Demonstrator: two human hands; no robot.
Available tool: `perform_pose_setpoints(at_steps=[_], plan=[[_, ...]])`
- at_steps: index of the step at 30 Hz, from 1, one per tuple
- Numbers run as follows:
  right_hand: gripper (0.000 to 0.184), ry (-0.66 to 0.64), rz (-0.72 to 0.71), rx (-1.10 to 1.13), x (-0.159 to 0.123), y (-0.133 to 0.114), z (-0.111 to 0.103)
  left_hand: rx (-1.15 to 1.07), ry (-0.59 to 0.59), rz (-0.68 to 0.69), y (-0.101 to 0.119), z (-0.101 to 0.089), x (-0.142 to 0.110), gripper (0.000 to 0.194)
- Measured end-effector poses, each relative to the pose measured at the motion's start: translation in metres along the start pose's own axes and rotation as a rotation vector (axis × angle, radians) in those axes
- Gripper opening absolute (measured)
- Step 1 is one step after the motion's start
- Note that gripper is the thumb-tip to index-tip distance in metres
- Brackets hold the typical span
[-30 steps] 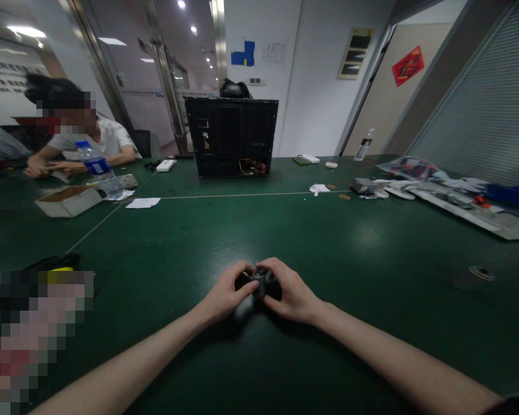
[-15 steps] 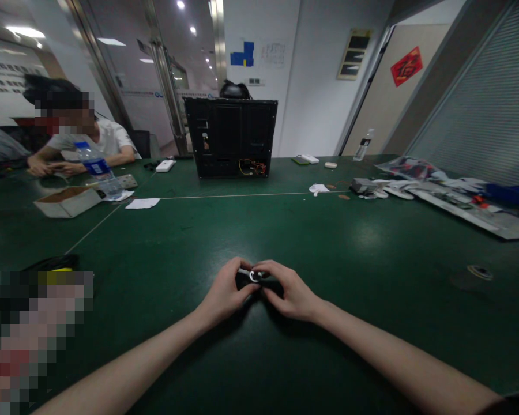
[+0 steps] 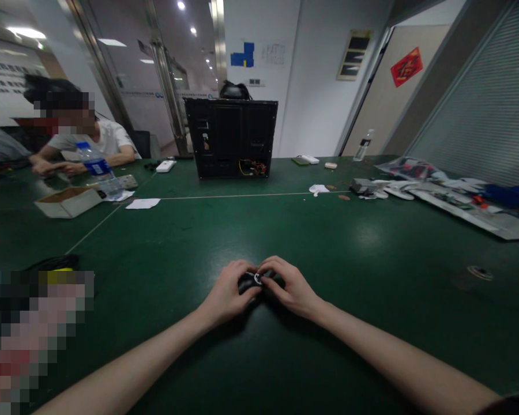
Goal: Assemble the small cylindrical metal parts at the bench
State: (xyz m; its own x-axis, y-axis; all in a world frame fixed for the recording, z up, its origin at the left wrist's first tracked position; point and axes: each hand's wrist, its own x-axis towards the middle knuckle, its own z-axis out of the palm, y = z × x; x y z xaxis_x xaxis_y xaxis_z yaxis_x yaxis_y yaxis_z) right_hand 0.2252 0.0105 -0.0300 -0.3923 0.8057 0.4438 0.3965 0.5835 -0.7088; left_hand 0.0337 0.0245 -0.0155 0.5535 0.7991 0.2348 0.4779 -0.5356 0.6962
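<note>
Nothing reliably legible. The red diamond sign (image 3: 407, 67) on the door has one gold character, too blurred to read. The white wall banner (image 3: 8, 60) at far left shows a blue logo and rows of dark lettering, also unreadable. The sheet (image 3: 273, 53) taped to the wall has fine print, too small. The water bottle's blue label (image 3: 96, 167) can't be read either.
</note>
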Motion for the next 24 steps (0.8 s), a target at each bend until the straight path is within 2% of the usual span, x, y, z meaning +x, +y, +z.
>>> perform_pose_setpoints(at_steps=[4,8,11,14,18,24], plan=[[0.023,0.014,0.056,-0.034,-0.0007,0.0021,0.0006,0.002,0.018,-0.025,-0.0021,0.0014,-0.0001,0.02],[0.017,-0.023,0.07,-0.032,-0.0002,0.0019,0.0004,0.015,0.037,-0.088,-0.0031,0.003,-0.0005,0.019],[0.016,-0.039,0.089,-0.01,0.0003,0.001,0.0007,0.022,0.028,-0.111,-0.0012,0.0022,-0.0008,0.026],[0.021,-0.042,0.094,-0.003,0.0,0.0008,0.0006,0.038,0.012,-0.11,0.001,0.0008,-0.001,0.033],[0.024,-0.05,0.07,-0.023,-0.0007,0.0006,-0.0003,0.037,0.023,-0.075,0.0016,0.0003,-0.0015,0.026],[0.01,0.036,0.05,0.009,0.0027,-0.0039,0.0003,0.036,0.022,-0.051,0.0006,0.0019,-0.0019,0.021]])
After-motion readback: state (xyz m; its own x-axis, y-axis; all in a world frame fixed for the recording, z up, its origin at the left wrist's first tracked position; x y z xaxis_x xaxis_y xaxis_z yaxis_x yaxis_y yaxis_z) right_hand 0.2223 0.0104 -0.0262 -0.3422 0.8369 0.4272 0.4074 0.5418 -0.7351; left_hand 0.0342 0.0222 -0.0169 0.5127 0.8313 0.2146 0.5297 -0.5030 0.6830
